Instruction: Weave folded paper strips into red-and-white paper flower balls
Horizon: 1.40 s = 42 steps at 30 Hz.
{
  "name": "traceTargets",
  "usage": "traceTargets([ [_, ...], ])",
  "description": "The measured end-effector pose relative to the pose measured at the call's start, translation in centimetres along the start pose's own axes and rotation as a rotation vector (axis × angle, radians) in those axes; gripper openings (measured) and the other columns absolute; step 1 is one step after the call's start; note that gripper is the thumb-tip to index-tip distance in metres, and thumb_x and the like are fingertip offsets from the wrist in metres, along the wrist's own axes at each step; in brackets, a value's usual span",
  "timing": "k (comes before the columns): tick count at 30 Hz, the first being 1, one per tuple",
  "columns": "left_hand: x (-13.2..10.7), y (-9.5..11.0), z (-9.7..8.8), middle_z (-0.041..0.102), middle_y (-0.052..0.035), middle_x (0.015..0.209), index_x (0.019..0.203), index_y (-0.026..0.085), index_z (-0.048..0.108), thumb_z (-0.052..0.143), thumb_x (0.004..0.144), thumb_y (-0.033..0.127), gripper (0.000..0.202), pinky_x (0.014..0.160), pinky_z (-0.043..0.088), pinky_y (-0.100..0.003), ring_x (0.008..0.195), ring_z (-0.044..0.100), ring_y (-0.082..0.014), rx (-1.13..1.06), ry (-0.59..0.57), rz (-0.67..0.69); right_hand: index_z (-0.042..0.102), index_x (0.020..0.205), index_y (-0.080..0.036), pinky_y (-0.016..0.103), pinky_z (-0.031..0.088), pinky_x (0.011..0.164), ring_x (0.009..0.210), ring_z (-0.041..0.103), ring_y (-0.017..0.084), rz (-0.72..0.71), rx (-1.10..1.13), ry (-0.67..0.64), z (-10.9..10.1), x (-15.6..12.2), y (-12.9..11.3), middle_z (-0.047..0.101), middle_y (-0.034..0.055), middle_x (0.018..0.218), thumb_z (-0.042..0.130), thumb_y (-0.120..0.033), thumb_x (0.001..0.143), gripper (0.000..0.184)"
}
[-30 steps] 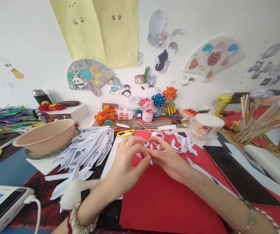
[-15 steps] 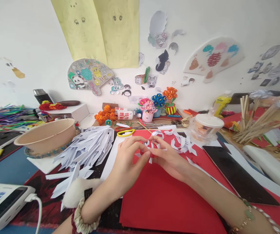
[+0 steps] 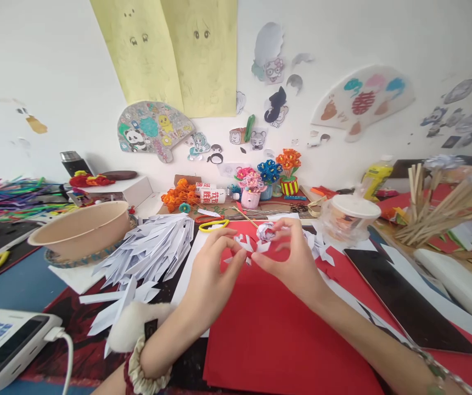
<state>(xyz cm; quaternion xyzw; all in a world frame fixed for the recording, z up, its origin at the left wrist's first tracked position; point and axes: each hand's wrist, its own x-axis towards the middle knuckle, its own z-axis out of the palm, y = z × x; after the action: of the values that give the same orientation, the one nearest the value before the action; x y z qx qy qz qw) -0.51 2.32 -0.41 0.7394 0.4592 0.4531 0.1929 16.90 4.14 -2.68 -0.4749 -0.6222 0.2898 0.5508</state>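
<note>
My left hand (image 3: 216,269) is over the red paper (image 3: 289,329), thumb and index fingertips brought together in a ring. Whatever they pinch, if anything, is too small to make out. Curled white paper strips (image 3: 244,241) show right beside those fingertips. Facing it, my right hand (image 3: 297,255) has its thumb and index finger spread apart. A crumpled, rosette-like white paper ball (image 3: 265,231) is just behind the right fingers; I cannot tell whether they touch it. A thin stick (image 3: 245,216) points toward that ball.
Folded white paper strips (image 3: 149,244) pile up at left, by a beige basin (image 3: 79,230). Yellow-handled scissors (image 3: 214,224) lie behind my hands. At right are a black tablet-like slab (image 3: 409,299), a lidded tub (image 3: 351,214) and wooden sticks (image 3: 437,203). A white device (image 3: 11,343) sits front left.
My hands have moved apart from their joined grip on a small red-and-white paper piece. The right fingers have spread and lifted, and the white paper ball now shows behind them.
</note>
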Motion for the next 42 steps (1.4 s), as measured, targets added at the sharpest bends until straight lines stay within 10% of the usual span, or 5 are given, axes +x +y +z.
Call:
traceTargets([
  [5, -0.2, -0.4, 0.5, 0.062, -0.0078, 0.116, 0.075, 0.02, 0.063, 0.061, 0.088, 0.019, 0.013, 0.101, 0.04, -0.046, 0.117, 0.055, -0.026, 0.078, 0.054, -0.028, 0.057, 0.081, -0.024, 0.035, 0.038, 0.067, 0.074, 0.056, 0.022, -0.466, -0.4, -0.213, -0.1, -0.7, 0.0, 0.063, 0.0044, 0.078, 0.064, -0.034, 0.089, 0.013],
  [17, 0.0, -0.1, 0.2, 0.062, -0.0053, 0.107, 0.069, 0.02, 0.067, 0.063, 0.084, 0.017, 0.015, 0.1, 0.039, -0.041, 0.112, 0.054, -0.0235, -0.013, 0.046, -0.164, 0.054, 0.074, -0.018, 0.027, 0.034, 0.052, 0.057, 0.046, 0.013, -0.815, -0.543, -0.25, 0.1, -0.8, 0.5, 0.053, 0.0011, 0.065, 0.041, -0.012, 0.097, 0.028],
  [33, 0.6, -1.2, 0.0, 0.062, -0.0056, 0.101, 0.072, 0.02, 0.069, 0.062, 0.08, 0.026, 0.012, 0.099, 0.04, -0.044, 0.105, 0.056, -0.0238, -0.11, 0.01, -0.184, 0.054, 0.075, -0.016, 0.024, 0.039, 0.055, 0.057, 0.045, 0.012, -0.795, -0.511, -0.257, 0.2, -1.0, 0.4, 0.05, 0.0004, 0.065, 0.043, -0.009, 0.096, 0.024],
  [42, 0.4, -0.8, 0.4, 0.062, -0.0061, 0.1, 0.075, 0.017, 0.062, 0.055, 0.084, 0.028, 0.016, 0.072, 0.051, -0.03, 0.082, 0.063, -0.0168, -0.217, -0.065, -0.268, 0.049, 0.073, -0.018, 0.024, 0.037, 0.054, 0.055, 0.043, 0.012, -0.792, -0.513, -0.235, 0.4, -1.2, 0.7, 0.047, -0.001, 0.064, 0.043, -0.009, 0.095, 0.025],
])
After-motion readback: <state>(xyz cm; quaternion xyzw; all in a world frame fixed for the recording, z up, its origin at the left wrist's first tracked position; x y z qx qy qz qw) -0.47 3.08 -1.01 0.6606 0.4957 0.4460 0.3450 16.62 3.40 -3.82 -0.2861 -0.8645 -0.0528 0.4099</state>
